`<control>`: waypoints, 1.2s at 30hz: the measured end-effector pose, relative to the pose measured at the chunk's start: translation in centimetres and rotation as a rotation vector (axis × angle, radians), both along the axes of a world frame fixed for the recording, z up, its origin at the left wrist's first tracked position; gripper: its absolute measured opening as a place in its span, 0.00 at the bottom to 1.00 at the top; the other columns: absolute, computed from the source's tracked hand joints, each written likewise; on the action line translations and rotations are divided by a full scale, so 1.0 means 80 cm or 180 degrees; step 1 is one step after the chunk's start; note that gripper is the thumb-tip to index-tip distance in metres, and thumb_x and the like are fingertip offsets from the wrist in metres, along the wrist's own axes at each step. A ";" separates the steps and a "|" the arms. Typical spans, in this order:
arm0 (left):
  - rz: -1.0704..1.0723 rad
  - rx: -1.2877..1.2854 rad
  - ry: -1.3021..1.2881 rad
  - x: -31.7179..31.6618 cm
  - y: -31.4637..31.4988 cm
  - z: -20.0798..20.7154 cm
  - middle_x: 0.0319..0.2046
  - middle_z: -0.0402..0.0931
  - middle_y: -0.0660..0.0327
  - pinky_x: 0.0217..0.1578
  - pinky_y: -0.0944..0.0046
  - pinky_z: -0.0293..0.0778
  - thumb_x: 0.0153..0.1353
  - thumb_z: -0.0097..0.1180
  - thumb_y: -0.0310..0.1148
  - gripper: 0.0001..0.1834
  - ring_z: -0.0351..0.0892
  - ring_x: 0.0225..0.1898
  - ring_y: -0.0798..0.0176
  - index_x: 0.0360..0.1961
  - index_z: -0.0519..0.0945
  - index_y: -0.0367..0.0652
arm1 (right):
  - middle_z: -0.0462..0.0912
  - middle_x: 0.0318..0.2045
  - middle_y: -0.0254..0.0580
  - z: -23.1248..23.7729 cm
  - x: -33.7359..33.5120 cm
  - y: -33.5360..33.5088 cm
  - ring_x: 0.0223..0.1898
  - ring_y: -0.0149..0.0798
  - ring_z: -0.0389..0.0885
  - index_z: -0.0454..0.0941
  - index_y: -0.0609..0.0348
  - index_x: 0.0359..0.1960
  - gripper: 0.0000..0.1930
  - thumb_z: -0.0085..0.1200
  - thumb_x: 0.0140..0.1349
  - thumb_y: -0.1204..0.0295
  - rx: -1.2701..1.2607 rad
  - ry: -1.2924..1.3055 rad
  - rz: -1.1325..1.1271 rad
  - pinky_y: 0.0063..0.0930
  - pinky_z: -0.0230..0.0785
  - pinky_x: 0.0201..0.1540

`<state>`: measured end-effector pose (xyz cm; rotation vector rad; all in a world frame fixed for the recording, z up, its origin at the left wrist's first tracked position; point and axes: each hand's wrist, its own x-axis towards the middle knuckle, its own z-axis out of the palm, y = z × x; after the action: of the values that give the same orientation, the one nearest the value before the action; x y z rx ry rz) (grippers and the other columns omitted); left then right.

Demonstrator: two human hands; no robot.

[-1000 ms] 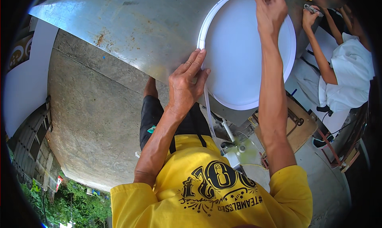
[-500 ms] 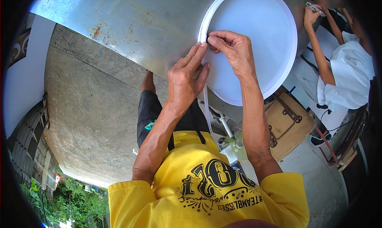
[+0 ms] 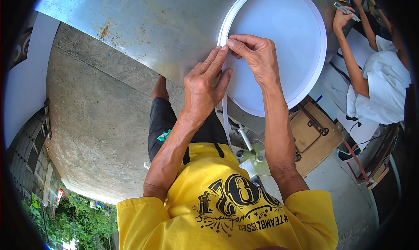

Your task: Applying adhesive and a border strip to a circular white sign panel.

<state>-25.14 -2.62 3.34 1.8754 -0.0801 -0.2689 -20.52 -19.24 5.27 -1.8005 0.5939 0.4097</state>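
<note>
A round white tray-like panel (image 3: 279, 53) with a raised rim lies on the metal table. Along the left side of its rim runs a narrow white strip (image 3: 225, 114), its loose tail hanging down towards my lap. My left hand (image 3: 203, 90) has its index and middle fingers stretched out, tips pressed on the rim's outer side. Its thumb is held apart, beside the strip. My right hand (image 3: 257, 56) reaches over the panel, thumb and forefinger pinched at the strip on the rim, just beyond the left fingertips. What lies between those fingertips is partly hidden.
A rust-stained metal table (image 3: 126, 18) spans the top. At the right, a person in a white shirt (image 3: 379, 84) holds a grey metal tool (image 3: 347, 10). A brown folding board (image 3: 318, 138) and a fan-like device (image 3: 257, 158) stand below the table; concrete floor (image 3: 96, 106) extends left.
Both my hands stay at nearly the same spot on the rim, with only slight finger shifts. The other person's hand has turned, showing more of the grey tool.
</note>
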 end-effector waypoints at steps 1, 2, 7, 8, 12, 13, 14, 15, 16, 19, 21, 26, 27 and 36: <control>0.0003 0.0029 -0.0037 -0.001 0.000 0.000 0.61 0.81 0.50 0.43 0.62 0.87 0.57 0.70 0.20 0.32 0.91 0.42 0.59 0.64 0.81 0.45 | 0.89 0.29 0.38 0.000 0.000 0.000 0.32 0.25 0.82 0.90 0.67 0.44 0.14 0.72 0.63 0.67 -0.0035 0.0007 0.0018 0.22 0.76 0.36; 0.0005 0.0059 -0.0074 -0.001 0.000 -0.001 0.61 0.81 0.50 0.43 0.62 0.87 0.57 0.70 0.20 0.32 0.91 0.41 0.59 0.64 0.81 0.45 | 0.89 0.29 0.38 0.001 0.000 0.000 0.32 0.25 0.82 0.90 0.67 0.44 0.14 0.72 0.63 0.67 -0.0034 0.0010 0.0020 0.22 0.76 0.36; 0.0051 0.0008 0.0002 -0.002 0.000 -0.001 0.61 0.82 0.50 0.42 0.63 0.87 0.57 0.70 0.19 0.32 0.91 0.40 0.60 0.64 0.81 0.45 | 0.87 0.27 0.36 -0.001 0.000 0.000 0.29 0.24 0.80 0.90 0.67 0.43 0.14 0.72 0.62 0.68 -0.0006 -0.0002 0.0029 0.20 0.73 0.33; 0.0029 -0.0001 0.0023 -0.002 0.000 -0.001 0.60 0.82 0.51 0.42 0.63 0.87 0.56 0.69 0.19 0.32 0.90 0.40 0.61 0.64 0.81 0.44 | 0.87 0.27 0.36 0.000 0.001 0.001 0.29 0.24 0.80 0.90 0.67 0.43 0.14 0.72 0.62 0.68 -0.0006 -0.0002 0.0035 0.20 0.73 0.33; 0.0044 -0.0004 -0.0028 -0.001 0.000 -0.002 0.60 0.82 0.50 0.42 0.63 0.87 0.56 0.68 0.18 0.32 0.90 0.39 0.62 0.64 0.82 0.44 | 0.87 0.26 0.35 0.001 0.001 0.002 0.29 0.24 0.79 0.90 0.66 0.42 0.14 0.72 0.62 0.67 0.0001 0.0007 -0.0035 0.20 0.72 0.32; 0.0045 0.0007 -0.0029 -0.001 0.000 -0.002 0.60 0.82 0.50 0.42 0.63 0.87 0.56 0.68 0.18 0.32 0.90 0.38 0.62 0.64 0.82 0.44 | 0.86 0.26 0.35 0.001 0.000 0.001 0.28 0.24 0.79 0.90 0.66 0.42 0.14 0.72 0.62 0.67 0.0019 0.0027 -0.0059 0.20 0.72 0.32; 0.0045 0.0017 -0.0030 0.000 -0.001 -0.001 0.60 0.82 0.50 0.41 0.63 0.87 0.56 0.68 0.18 0.31 0.90 0.38 0.62 0.64 0.82 0.44 | 0.86 0.26 0.35 0.001 0.001 0.001 0.28 0.24 0.79 0.90 0.66 0.42 0.14 0.72 0.62 0.67 0.0017 0.0031 -0.0055 0.20 0.72 0.32; 0.0048 0.0016 -0.0026 -0.001 -0.001 -0.002 0.60 0.82 0.50 0.41 0.63 0.87 0.56 0.68 0.18 0.31 0.90 0.38 0.62 0.64 0.82 0.44 | 0.86 0.25 0.35 0.001 0.002 0.001 0.28 0.24 0.79 0.90 0.66 0.42 0.14 0.72 0.62 0.67 0.0039 0.0030 -0.0056 0.20 0.71 0.32; 0.0074 0.0009 -0.0039 -0.001 -0.002 -0.002 0.60 0.82 0.50 0.41 0.64 0.87 0.56 0.68 0.18 0.31 0.90 0.38 0.62 0.64 0.82 0.44 | 0.86 0.25 0.35 0.001 0.002 0.001 0.28 0.24 0.78 0.90 0.66 0.42 0.14 0.72 0.62 0.67 0.0061 0.0028 -0.0058 0.20 0.71 0.32; 0.0113 -0.0005 -0.0063 -0.001 -0.003 -0.003 0.59 0.83 0.50 0.40 0.64 0.87 0.56 0.68 0.18 0.31 0.90 0.38 0.62 0.63 0.82 0.44 | 0.86 0.25 0.34 0.000 0.003 0.000 0.28 0.23 0.78 0.91 0.66 0.42 0.14 0.72 0.62 0.67 0.0022 0.0040 -0.0026 0.20 0.71 0.31; 0.0127 -0.0007 -0.0077 -0.001 -0.002 -0.003 0.59 0.83 0.50 0.40 0.64 0.87 0.56 0.69 0.18 0.31 0.90 0.38 0.62 0.63 0.82 0.44 | 0.86 0.25 0.34 0.001 0.003 0.002 0.27 0.23 0.78 0.91 0.66 0.42 0.14 0.73 0.62 0.67 0.0027 0.0021 -0.0036 0.20 0.70 0.31; 0.0129 -0.0017 -0.0082 0.001 -0.002 -0.004 0.59 0.83 0.49 0.40 0.64 0.88 0.55 0.68 0.18 0.31 0.90 0.37 0.62 0.63 0.82 0.43 | 0.86 0.25 0.34 0.002 0.003 0.003 0.27 0.23 0.78 0.91 0.66 0.41 0.14 0.73 0.62 0.67 0.0017 0.0033 -0.0059 0.19 0.70 0.31; 0.0131 -0.0015 -0.0082 0.000 -0.002 -0.004 0.59 0.83 0.49 0.40 0.64 0.88 0.55 0.68 0.18 0.31 0.90 0.37 0.62 0.63 0.82 0.43 | 0.86 0.25 0.34 0.002 0.003 0.003 0.27 0.23 0.78 0.91 0.66 0.41 0.14 0.73 0.62 0.67 0.0013 0.0039 -0.0046 0.19 0.70 0.31; 0.0227 0.0029 -0.0209 -0.004 -0.007 -0.003 0.53 0.86 0.49 0.39 0.65 0.87 0.56 0.69 0.19 0.30 0.90 0.36 0.62 0.63 0.82 0.41 | 0.86 0.25 0.34 0.008 0.008 0.005 0.26 0.23 0.76 0.91 0.66 0.40 0.13 0.73 0.61 0.68 0.0054 0.0069 -0.0072 0.20 0.68 0.30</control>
<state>-25.43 -3.21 3.07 1.8922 -0.0566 -0.1591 -19.91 -18.82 5.89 -1.7735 0.6234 0.4182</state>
